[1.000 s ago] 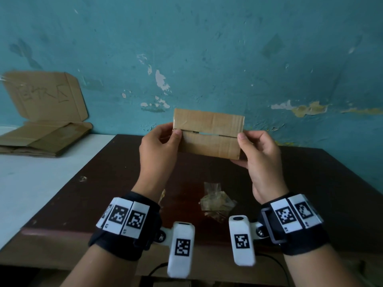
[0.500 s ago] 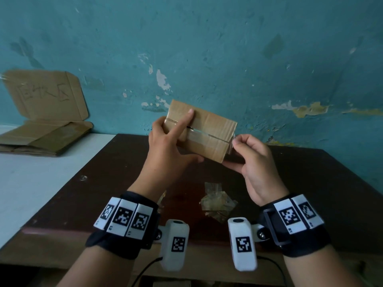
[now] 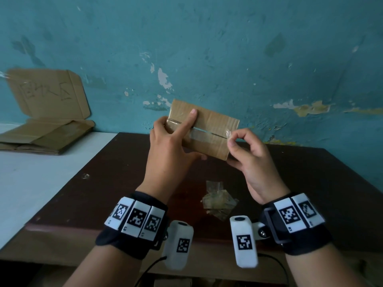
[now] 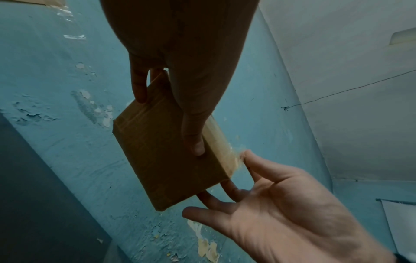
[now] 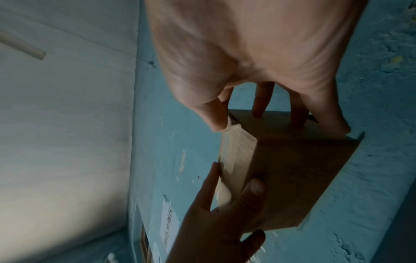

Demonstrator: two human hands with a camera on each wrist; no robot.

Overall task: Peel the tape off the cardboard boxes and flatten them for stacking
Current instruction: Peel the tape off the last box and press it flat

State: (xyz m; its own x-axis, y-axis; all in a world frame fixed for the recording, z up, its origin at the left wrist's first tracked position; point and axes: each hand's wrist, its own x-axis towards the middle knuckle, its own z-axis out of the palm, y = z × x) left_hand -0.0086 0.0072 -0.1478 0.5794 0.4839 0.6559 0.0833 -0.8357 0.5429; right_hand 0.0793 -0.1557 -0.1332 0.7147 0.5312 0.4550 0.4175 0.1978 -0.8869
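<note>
Aloft above dark table point(image 3: 310, 183): small cardboard box point(image 3: 215, 125), gripped by left hand point(image 3: 167, 154), index finger straight across taped seam. Right hand point(image 3: 248, 160): thumb and forefinger pinching lifted clear tape point(image 3: 228, 134) end at box's right edge.

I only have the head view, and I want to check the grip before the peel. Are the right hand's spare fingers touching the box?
Observer: Yes. The right wrist view shows the right hand with its spare fingers resting on the end face of the box, while thumb and forefinger pinch the tape end.
Operator: And the left thumb underneath?
Observer: The left wrist view shows the left hand pressing its thumb flat on the face next to the taped one.
</note>
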